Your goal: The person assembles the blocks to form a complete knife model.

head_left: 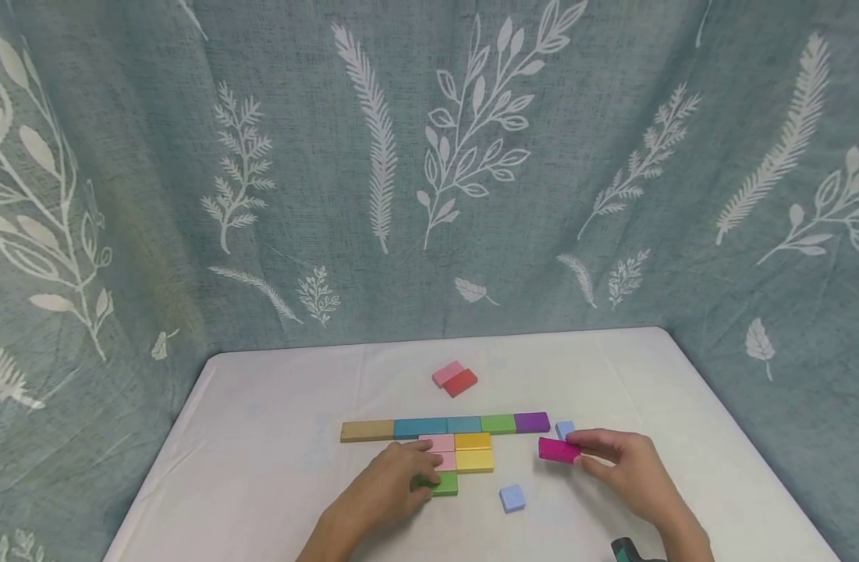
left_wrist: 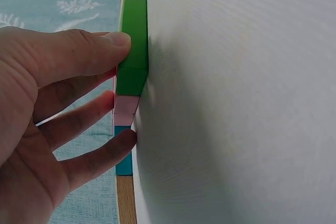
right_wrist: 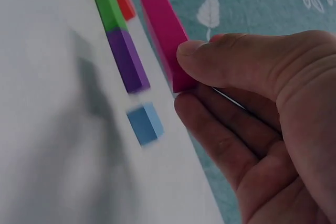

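Blue-green cloth (head_left: 415, 156) printed with white leaves hangs behind a white table (head_left: 260, 468), meeting its far edge in a nearly straight line. White surface stretches from the tan block (head_left: 367, 430) to the left edge, and more lies between the right hand (head_left: 629, 468) and the slanting right edge.

That hand holds a magenta block (head_left: 557, 450) above the table, thumb and fingers pinching one end while the other points toward the yellow pair (head_left: 474, 460), well apart from it. Just behind the magenta block sits the far blue cube (head_left: 564, 428), near the end of the purple block (head_left: 532, 422); the near blue cube (head_left: 512, 498) lies between the hands.

At left, the left hand (head_left: 390, 484) has its fingers spread, thumb against the near green block (head_left: 445, 484), other fingertips at the pink pair (head_left: 446, 462) beside the yellow pair. Behind them, tan, teal, green and purple blocks form one long row. Farther back, a red block (head_left: 460, 382) touches a pink block (head_left: 447, 373).
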### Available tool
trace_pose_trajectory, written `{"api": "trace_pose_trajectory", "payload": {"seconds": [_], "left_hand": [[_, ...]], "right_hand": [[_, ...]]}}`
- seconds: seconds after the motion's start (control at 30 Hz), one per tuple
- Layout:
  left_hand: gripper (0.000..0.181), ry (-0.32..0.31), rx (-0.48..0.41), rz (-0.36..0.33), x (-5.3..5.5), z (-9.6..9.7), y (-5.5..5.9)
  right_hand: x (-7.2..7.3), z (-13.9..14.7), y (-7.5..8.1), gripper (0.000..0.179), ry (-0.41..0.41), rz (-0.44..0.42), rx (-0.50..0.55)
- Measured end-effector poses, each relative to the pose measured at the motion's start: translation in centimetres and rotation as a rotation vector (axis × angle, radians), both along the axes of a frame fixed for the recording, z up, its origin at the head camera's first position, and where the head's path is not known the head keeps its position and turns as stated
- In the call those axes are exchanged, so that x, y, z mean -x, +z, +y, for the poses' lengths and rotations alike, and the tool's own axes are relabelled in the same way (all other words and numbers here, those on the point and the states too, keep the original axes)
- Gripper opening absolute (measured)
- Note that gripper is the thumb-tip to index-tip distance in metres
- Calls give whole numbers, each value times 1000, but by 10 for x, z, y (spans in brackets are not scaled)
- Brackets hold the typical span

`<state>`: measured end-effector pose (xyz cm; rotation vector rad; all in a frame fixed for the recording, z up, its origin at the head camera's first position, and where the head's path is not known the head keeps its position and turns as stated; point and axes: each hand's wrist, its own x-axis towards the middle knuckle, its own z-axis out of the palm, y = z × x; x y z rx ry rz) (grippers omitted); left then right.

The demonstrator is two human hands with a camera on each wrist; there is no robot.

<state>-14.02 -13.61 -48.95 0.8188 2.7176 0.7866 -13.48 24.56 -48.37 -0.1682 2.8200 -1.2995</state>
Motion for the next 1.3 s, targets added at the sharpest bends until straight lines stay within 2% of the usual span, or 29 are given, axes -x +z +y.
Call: {"api": "trace_pose_trajectory", "payload": {"seconds": [0.17, 0.43, 0.57, 1.03, 1.3], "left_hand": [[22, 4, 6, -2, 0, 0, 0], [22, 15, 10, -34, 0, 0, 0], [22, 14, 15, -35, 0, 1, -1], [20, 30, 42, -18, -1, 2, -2], [21, 37, 36, -30, -1, 2, -1]], "right_hand": [[-7, -21, -4, 34, 42, -1, 23], [-3, -57, -15, 29, 238, 48, 13], [-1, -72, -17, 29, 305, 48, 2], [2, -97, -26, 31, 370, 97, -105], [0, -103, -27, 33, 397, 203, -184]]}}
